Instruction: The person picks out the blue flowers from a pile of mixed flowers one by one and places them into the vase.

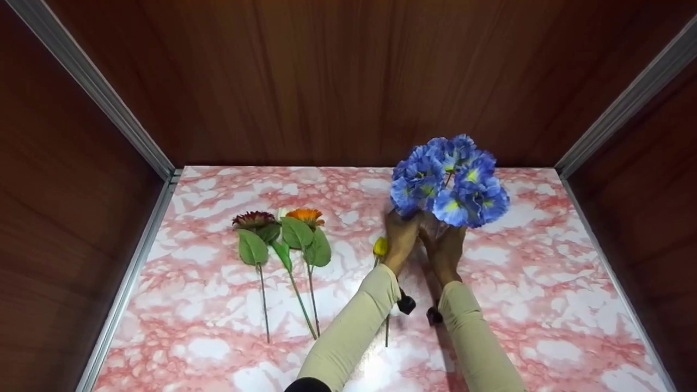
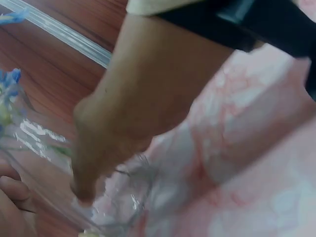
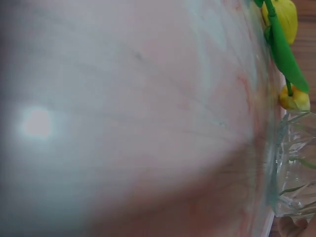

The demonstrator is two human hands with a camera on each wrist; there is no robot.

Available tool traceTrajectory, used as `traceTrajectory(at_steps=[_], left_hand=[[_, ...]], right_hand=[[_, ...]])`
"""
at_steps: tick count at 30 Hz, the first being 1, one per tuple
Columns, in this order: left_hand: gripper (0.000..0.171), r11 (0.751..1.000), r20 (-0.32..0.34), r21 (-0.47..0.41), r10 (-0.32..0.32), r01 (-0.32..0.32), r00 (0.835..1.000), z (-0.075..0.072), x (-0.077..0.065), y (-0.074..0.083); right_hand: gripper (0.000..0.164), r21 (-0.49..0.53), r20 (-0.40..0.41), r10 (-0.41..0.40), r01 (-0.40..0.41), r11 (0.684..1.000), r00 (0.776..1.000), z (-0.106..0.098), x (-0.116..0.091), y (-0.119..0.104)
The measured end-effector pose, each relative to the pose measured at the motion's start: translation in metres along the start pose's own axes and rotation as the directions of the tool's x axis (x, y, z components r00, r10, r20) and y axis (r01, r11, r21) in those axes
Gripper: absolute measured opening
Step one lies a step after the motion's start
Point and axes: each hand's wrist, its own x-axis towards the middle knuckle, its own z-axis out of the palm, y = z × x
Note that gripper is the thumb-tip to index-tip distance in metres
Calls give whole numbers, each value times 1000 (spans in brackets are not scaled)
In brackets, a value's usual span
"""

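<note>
A bunch of blue artificial flowers (image 1: 472,188) stands in a clear vase, mostly hidden by blooms and hands in the head view. The vase's transparent wall (image 2: 47,165) shows in the left wrist view, with stems inside. My left hand (image 1: 402,238) holds the vase from the left side, its fingers (image 2: 85,185) curving over the wall. From the other side my right hand (image 1: 447,251) grips it; some of its fingers are hidden. In the right wrist view, the vase's ridged base (image 3: 296,163) is at the right edge.
A yellow tulip (image 1: 380,246) lies just left of my left hand. Farther left lie a dark red flower (image 1: 254,219), an orange flower (image 1: 306,216) and a green-leaved stem (image 1: 283,255). Wood-patterned panels (image 1: 326,81) enclose the pink-and-white marbled table (image 1: 207,305).
</note>
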Motion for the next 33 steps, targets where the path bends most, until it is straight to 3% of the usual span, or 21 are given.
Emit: traceTrajectory(at_steps=[2,4,8,12,16,20,27,33], left_hand=[[8,999,13,30,33,-33,999,-5,-1,-3],[6,990,32,121,65,-68,997,-11,0,-6],[7,937,76,332,85,-106,993,-20,0,-11],[6,843,111,520,94,-138,989,-29,-1,-15],[6,750,154,631,130,-199,979,-37,-4,-19],[8,685,205,683,154,-254,967,-44,-5,-18],[13,513,288,790,175,-337,942,-59,-1,-12],[20,405,295,838,229,-366,928,-70,-6,-10]], right_hand=[[88,1,-2,18,-18,1000,1000,1,0,1],[91,6,-15,29,-29,1000,999,2,0,1],[97,7,-27,70,-70,998,997,2,0,1],[101,-2,12,134,-134,991,991,3,0,1],[98,11,26,158,-159,987,987,5,1,0],[96,18,6,140,-140,990,990,5,5,1],[88,-66,21,71,-69,995,997,2,13,0],[89,-121,43,38,-33,992,998,-2,7,3]])
